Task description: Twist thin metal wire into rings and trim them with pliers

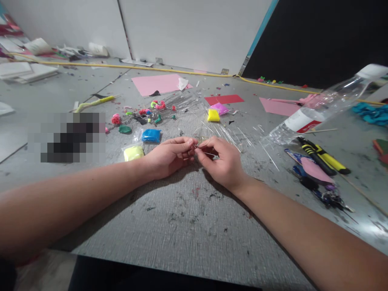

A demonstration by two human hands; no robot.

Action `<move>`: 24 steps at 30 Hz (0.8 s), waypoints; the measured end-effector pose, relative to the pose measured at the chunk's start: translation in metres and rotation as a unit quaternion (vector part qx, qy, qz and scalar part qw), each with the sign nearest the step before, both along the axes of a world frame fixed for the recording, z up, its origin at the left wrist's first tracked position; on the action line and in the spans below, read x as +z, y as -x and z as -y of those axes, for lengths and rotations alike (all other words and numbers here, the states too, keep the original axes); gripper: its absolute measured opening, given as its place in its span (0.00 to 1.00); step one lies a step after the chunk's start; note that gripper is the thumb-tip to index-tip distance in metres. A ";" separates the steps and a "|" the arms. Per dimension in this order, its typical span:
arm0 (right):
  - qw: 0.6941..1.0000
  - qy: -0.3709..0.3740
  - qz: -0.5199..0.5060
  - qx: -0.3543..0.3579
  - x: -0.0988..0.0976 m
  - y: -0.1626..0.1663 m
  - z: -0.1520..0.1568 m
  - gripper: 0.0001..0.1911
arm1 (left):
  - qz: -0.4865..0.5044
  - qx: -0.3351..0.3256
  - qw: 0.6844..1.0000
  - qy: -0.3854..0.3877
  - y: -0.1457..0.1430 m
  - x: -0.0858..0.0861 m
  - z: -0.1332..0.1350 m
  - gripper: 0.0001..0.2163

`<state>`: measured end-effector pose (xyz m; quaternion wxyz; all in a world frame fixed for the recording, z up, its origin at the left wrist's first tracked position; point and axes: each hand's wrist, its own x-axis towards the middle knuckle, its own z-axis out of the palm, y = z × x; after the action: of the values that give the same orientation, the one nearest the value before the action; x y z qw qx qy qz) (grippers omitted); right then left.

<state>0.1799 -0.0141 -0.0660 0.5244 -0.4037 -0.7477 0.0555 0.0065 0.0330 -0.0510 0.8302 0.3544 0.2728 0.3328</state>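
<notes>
Pinching a thin wire (205, 144) between them, the left hand (174, 153) and the right hand (222, 161) meet over the middle of the table (194, 226). The left has its thumb and forefinger closed at the tips, the other fingers loosely curled beneath. The right is bent inward, thumb against forefinger, gripping the wire close to the left fingertips. A fine loop of it arches just above the pinch; exactly how the strand runs between the fingers I can't tell from where I stand.

Just beyond the left wrist lie a pale yellow packet (133, 153) and a blue packet (151, 136), with a green lump (124, 129) near them. Further back there's a scatter of bright beads (159, 105), then a pink sheet (157, 84). Straight past the hands sit a yellow packet (214, 115) and a purple packet (220, 108), touching, with a red card (224, 99) behind.

Clear rods (226, 135) fan out beyond the right hand. Well over to the right are a capped bottle (306, 121), a black-and-yellow tool (333, 161) and, nearer the person, some keys (332, 198).
</notes>
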 end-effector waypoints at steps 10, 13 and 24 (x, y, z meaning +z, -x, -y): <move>0.998 -0.052 0.025 0.015 0.001 -0.001 -0.001 0.05 | 0.010 -0.002 1.000 -0.008 -0.001 0.001 0.000 0.07; 0.997 -0.071 0.029 0.027 0.002 -0.001 -0.001 0.06 | 0.010 -0.006 1.000 -0.013 -0.001 0.004 0.000 0.07; 0.997 -0.070 0.008 -0.034 -0.001 -0.003 -0.002 0.09 | -0.010 0.011 1.000 0.003 -0.001 0.002 -0.001 0.04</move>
<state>0.1833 -0.0119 -0.0668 0.5472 -0.3913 -0.7397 -0.0177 0.0074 0.0335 -0.0486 0.8247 0.3518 0.2866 0.3376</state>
